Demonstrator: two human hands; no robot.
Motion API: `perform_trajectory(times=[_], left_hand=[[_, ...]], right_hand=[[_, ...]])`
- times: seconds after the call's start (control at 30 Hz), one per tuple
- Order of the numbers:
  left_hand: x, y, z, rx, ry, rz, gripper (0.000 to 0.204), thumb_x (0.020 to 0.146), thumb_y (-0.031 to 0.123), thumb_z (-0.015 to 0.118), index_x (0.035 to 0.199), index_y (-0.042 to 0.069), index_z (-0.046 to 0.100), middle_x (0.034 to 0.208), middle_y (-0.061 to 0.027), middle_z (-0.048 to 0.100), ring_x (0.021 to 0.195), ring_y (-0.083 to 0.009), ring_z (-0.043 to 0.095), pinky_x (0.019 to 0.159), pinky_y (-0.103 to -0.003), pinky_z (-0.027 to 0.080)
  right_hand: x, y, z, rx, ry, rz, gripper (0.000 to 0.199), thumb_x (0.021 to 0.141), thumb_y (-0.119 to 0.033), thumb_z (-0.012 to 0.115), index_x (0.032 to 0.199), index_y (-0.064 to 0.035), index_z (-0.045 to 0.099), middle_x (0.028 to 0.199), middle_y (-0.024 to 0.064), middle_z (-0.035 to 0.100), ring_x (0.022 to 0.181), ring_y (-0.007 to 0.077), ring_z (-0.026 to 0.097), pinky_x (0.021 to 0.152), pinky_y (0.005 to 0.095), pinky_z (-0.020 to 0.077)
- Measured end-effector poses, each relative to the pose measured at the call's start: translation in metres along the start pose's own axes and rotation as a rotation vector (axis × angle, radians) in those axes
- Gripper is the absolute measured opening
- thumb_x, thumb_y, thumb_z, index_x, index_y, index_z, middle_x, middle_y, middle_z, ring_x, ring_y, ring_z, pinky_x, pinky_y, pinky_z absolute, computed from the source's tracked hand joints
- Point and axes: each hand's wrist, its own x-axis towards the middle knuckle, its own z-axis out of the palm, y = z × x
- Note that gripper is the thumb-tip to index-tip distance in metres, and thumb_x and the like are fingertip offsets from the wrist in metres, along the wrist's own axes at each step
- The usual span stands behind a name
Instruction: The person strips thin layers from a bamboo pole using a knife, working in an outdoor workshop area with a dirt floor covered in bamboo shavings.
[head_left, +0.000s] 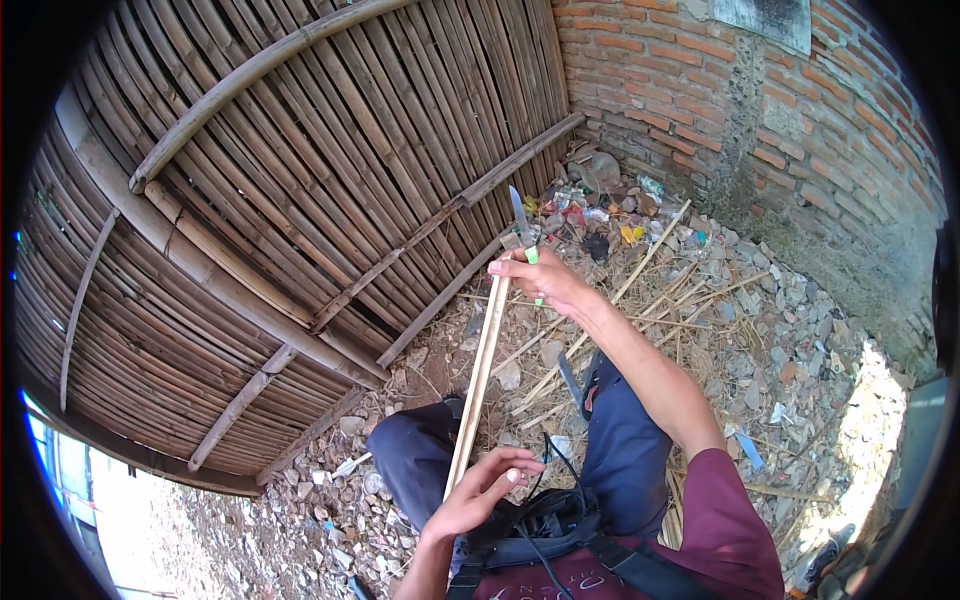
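Note:
My right hand (547,279) is closed round the green handle of a knife (519,212), whose blade points up and away from me. The same hand's thumb and fingers meet the far end of a long pale bamboo strip (480,375). That strip slants down between my knees toward my lap. Beside its near end is my left hand (490,488), its fingers stretched out and apart from the thumb. The strip's lower end passes behind this hand, and whether the palm touches it is hidden.
A bamboo slat wall (330,150) rises at the left, and a brick wall (690,90) at the far right. Stony ground (770,370) holds scattered bamboo sticks (640,265) and litter (600,215). A dark blade-like piece (571,382) lies by my right foot. Black cables (565,460) hang at my lap.

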Motion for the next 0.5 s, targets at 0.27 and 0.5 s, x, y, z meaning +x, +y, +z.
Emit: perform_trajectory(times=[0.27,0.5], left_hand=[[0.031,-0.057,-0.007,-0.097,0.243,-0.077,0.077,0.115,0.047,0.043,0.167,0.003,0.007,0.160,-0.0262,0.042,0.146,-0.0376,0.048,0.115,-0.049,0.047],[0.029,-0.046,-0.039,0.053,0.635,0.153,0.069,0.115,0.042,0.041,0.168,0.008,0.012,0.162,-0.0273,0.036,0.146,-0.0373,0.048,0.112,-0.049,0.051]], right_hand=[[0.008,-0.018,0.030,0.103,-0.052,-0.195,0.022,0.094,-0.031,0.083,0.092,-0.0099,0.077,0.064,-0.0098,0.053,0.049,-0.0003,0.032,0.047,0.0245,0.0183],[-0.022,-0.040,0.023,0.201,-0.021,-0.259,0.017,0.097,-0.027,0.081,0.094,-0.0106,0.077,0.064,-0.0096,0.055,0.047,-0.0003,0.031,0.044,0.0237,0.0173]])
